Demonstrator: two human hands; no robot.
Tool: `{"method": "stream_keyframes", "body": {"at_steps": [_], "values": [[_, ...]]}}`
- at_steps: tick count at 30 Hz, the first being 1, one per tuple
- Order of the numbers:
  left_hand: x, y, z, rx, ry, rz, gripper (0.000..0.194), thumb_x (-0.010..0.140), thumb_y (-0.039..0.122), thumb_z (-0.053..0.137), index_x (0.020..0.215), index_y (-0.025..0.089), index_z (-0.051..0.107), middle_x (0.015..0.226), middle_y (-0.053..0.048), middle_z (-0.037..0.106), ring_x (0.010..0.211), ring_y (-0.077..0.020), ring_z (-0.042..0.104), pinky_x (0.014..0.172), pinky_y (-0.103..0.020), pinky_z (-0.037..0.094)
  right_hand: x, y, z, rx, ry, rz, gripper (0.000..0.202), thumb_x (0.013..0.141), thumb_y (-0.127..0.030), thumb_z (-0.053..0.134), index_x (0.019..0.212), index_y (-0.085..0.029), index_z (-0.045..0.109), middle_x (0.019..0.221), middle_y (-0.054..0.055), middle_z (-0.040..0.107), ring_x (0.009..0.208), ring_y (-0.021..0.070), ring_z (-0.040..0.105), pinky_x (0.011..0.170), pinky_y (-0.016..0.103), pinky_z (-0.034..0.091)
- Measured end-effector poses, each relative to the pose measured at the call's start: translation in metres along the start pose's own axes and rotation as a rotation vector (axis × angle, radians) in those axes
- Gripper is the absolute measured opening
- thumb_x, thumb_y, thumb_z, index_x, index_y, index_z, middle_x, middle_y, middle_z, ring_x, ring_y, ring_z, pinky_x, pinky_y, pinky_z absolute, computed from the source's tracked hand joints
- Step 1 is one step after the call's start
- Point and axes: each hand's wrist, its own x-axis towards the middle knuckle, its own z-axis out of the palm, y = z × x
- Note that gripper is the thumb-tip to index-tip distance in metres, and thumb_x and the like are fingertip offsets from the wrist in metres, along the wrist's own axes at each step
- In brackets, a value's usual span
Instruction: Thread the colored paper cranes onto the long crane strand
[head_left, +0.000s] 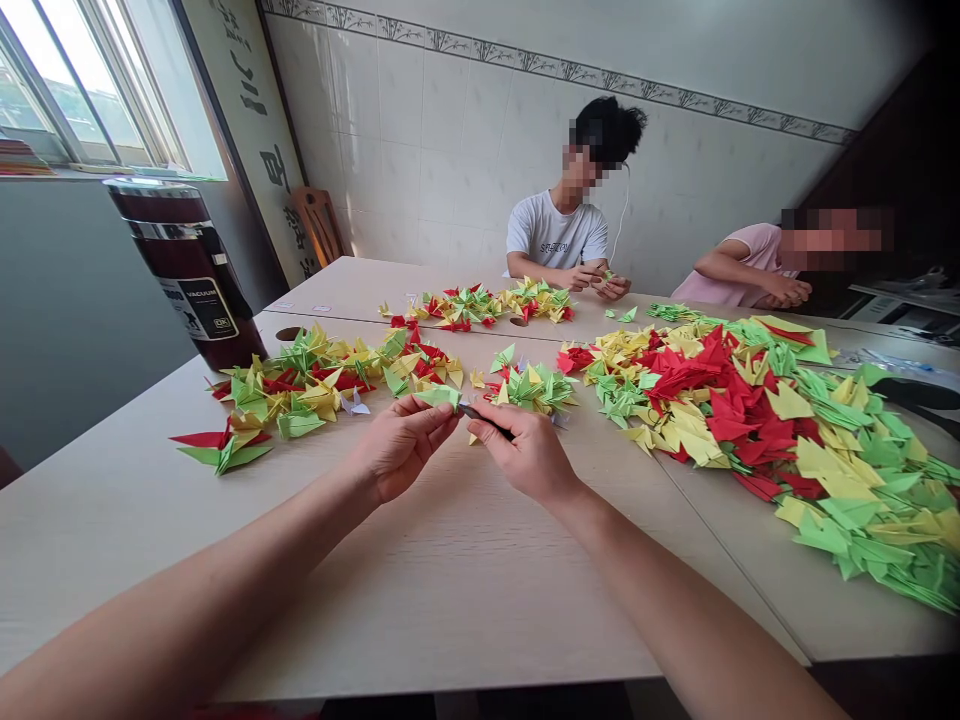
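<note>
One folded piece of green paper (439, 397) sits pinched between the thumb and fingertips of my left hand (401, 440), over the middle of the bench (450, 570). My right hand (536, 450) grips a slim dark tool (472, 412), fingers curled round it, its tip at the paper's right end. Just beyond lies a small mixed heap (536, 388); a longer heap (322, 385) spreads to the left near a dark flask (187, 280), and a large pile (750, 415) covers the right. Two people, one in a white shirt (555, 238) and one in a pink shirt (739, 265), sit at the far side.
</note>
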Motion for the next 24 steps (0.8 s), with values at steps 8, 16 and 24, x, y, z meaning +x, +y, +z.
{"method": "stream_keyframes", "body": {"at_steps": [8,16,24], "values": [[-0.002,0.000,0.000,0.002,-0.014,0.003,0.014,0.070,-0.001,0.061,0.063,0.011,0.059,0.074,-0.006,0.068,0.076,-0.0109,0.065,0.079,-0.020,0.053,0.000,0.002,-0.001,-0.034,0.000,-0.030,0.022,0.084,-0.025,0.054,0.100,-0.023,0.069,0.087,0.003,0.071,0.075,0.0171,0.065,0.067,0.028,0.050],[0.003,0.002,-0.004,0.149,-0.021,0.107,0.013,0.062,0.008,0.071,0.067,0.013,0.060,0.071,-0.002,0.066,0.074,-0.0101,0.063,0.078,-0.023,0.050,0.002,0.002,-0.005,-0.038,0.027,0.009,0.023,0.083,-0.025,0.054,0.101,-0.021,0.068,0.091,0.005,0.071,0.085,0.0197,0.066,0.076,0.030,0.051],[0.012,-0.004,-0.017,0.899,-0.122,0.494,0.023,0.067,0.024,0.064,0.088,0.016,0.061,0.096,-0.007,0.063,0.086,-0.0182,0.060,0.071,-0.030,0.050,0.005,0.005,-0.006,-0.009,0.118,0.094,0.025,0.079,-0.030,0.059,0.099,-0.018,0.067,0.094,0.007,0.071,0.086,0.0207,0.066,0.076,0.030,0.052]]}}
